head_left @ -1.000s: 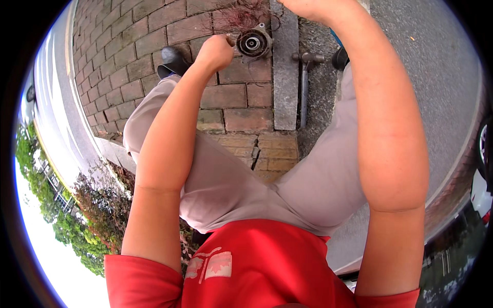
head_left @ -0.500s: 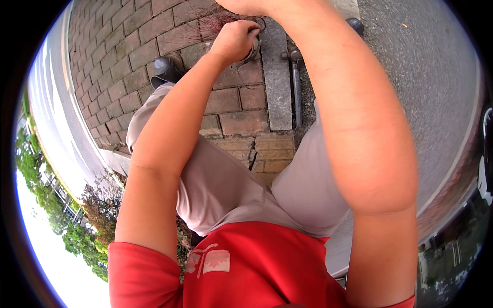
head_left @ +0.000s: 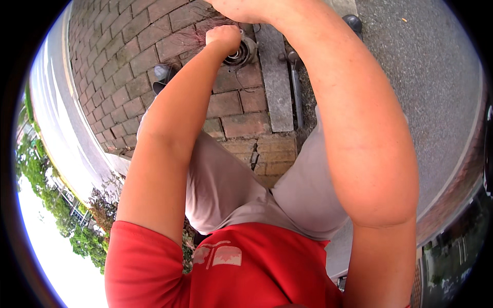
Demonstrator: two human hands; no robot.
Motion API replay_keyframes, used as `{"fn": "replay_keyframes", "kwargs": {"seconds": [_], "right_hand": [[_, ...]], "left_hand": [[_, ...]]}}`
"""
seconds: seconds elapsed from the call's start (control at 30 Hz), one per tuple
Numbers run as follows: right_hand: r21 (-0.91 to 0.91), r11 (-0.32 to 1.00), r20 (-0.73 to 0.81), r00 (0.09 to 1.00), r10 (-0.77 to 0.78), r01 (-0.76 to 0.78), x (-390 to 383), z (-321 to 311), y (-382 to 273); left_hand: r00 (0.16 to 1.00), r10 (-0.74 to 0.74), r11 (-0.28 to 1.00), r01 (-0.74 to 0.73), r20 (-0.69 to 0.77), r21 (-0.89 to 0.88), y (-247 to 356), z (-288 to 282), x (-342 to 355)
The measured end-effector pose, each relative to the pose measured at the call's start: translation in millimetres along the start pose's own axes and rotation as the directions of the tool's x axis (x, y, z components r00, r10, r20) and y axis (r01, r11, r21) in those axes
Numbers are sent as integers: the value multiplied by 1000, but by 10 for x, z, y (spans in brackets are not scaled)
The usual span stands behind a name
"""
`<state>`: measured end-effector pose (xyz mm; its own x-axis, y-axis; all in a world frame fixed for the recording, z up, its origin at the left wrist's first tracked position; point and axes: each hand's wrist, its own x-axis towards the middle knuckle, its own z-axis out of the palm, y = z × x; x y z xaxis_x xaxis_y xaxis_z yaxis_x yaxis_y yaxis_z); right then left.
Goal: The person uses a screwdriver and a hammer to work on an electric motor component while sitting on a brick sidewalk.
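My left hand is closed at the near-left rim of a round grey metal part with a ringed, hollow-looking middle, which sits on the paving. Whatever is in its fingers is hidden from here. Fine reddish strands, like thin wire, fan out over the bricks beside that hand. My right hand reaches across above the metal part and is cut by the top edge, so its fingers do not show. To the right lies a hammer-like tool with a long grey handle and a dark rounded head.
A grey stone kerb strip runs between the brick paving and the asphalt. My dark shoes are planted on either side of the work spot. Behind to the left are shrubs and a road.
My left hand has moved left and slightly down, uncovering the round metal part. My right hand has shifted a little left at the top edge.
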<state>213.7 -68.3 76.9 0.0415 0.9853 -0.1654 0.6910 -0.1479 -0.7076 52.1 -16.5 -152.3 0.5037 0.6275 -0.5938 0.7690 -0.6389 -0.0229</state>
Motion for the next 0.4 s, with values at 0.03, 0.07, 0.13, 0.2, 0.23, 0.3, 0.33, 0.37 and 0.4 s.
{"fn": "replay_keyframes", "kwargs": {"seconds": [0.03,0.07,0.13,0.2,0.23,0.3,0.33,0.37,0.4], "right_hand": [[-52,997,-7,999,-52,52,39,55,43],[-102,989,-11,994,-109,107,79,100,63],[-185,969,1,986,-167,164,136,169,87],[-171,974,-3,989,-149,147,147,204,82],[-116,988,-11,995,-103,101,146,210,75],[-79,995,-14,998,-61,60,146,213,56],[-97,993,-12,998,-65,64,149,212,52],[-113,991,-10,998,-67,66,152,210,45],[-79,997,-2,1000,-21,21,153,202,28]], "left_hand": [[1000,9,1000,-9,8,-7,-21,31,40],[1000,15,1000,-15,17,-13,-50,41,58],[1000,26,1000,-26,16,-12,-88,74,84],[998,61,998,-61,-4,-6,-102,112,91],[996,90,996,-90,-15,-8,-101,125,106],[986,159,987,-158,-57,9,-112,167,142],[976,200,980,-198,-87,29,-105,191,162],[964,242,970,-237,-113,52,-90,207,175],[949,284,958,-276,-139,76,-70,225,188]]}}
